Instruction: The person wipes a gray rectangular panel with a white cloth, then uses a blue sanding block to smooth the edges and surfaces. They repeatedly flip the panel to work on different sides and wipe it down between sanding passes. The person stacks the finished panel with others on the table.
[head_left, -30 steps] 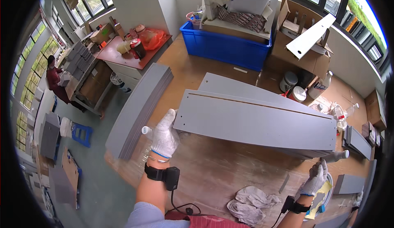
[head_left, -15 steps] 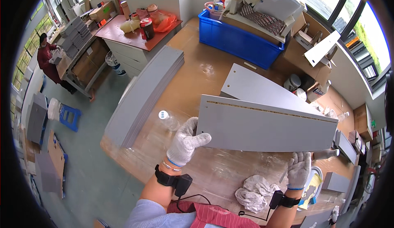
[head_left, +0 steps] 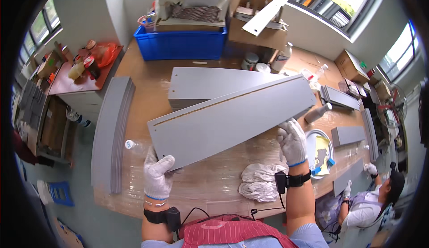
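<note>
A long grey panel (head_left: 237,116) with a narrow brown groove along its far edge is held tilted above the table. Its lower left corner is in my left hand (head_left: 158,174), white-gloved, with the thumb over the top face. Under the near edge at the right end, my right hand (head_left: 292,145), also gloved, has its fingers curled against the panel and partly hidden by it. Beyond lies a stack of similar grey panels (head_left: 196,80), partly covered by the held one. A crumpled white cloth (head_left: 259,183) rests between my forearms.
More grey panels (head_left: 109,132) are stacked at the left, beside a clear bottle (head_left: 134,145). A grey bottle (head_left: 318,113) and a round tray (head_left: 310,136) stand at the right. A blue bin (head_left: 181,44) sits at the back. A co-worker (head_left: 366,203) handles a panel at lower right.
My view has swung to the right. The panel's right end has risen and its left end dipped. My right hand, open below the panel before, now grips its near edge.
</note>
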The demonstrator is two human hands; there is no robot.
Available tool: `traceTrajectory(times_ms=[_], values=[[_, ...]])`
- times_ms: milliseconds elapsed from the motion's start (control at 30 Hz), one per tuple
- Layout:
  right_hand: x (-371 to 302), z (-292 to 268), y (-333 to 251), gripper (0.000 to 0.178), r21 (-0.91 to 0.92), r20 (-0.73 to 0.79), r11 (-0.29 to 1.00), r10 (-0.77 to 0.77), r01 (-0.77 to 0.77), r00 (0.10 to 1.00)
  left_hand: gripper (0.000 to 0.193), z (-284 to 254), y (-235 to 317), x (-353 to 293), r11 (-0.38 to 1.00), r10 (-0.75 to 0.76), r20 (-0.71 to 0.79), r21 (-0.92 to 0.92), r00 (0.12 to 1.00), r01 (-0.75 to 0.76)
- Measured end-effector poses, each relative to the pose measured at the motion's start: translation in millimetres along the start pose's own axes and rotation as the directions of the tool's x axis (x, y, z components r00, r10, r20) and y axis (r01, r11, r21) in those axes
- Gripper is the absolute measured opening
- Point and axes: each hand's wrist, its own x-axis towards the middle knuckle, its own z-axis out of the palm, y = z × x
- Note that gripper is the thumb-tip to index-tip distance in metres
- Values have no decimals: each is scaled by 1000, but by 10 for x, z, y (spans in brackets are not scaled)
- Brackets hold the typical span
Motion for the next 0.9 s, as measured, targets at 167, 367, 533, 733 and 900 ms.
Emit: traceTrajectory(times_ms=[167,367,533,733,900], values=[[-65,-289,54,41,54,-97,998,36,-31,995,44,55,-259,94,998,-28,-60,-54,998,24],[-529,-857,112,34,-480,-332,864,-20,-151,943,25,5,-401,4,998,-55,-303,14,951,62],[-1183,-2341,331,25,-877,-475,348,-517,-332,713,23,193,-377,15,998,24,-394,63,919,1],[-1670,-2889,-200,30,-761,-479,-96,-584,-641,656,30,210,-411,45,990,57,-326,144,944,-10],[-1619,-2970,-425,39,-688,-573,-213,-425,-693,700,31,182,-326,33,987,73,-412,158,908,-7]])
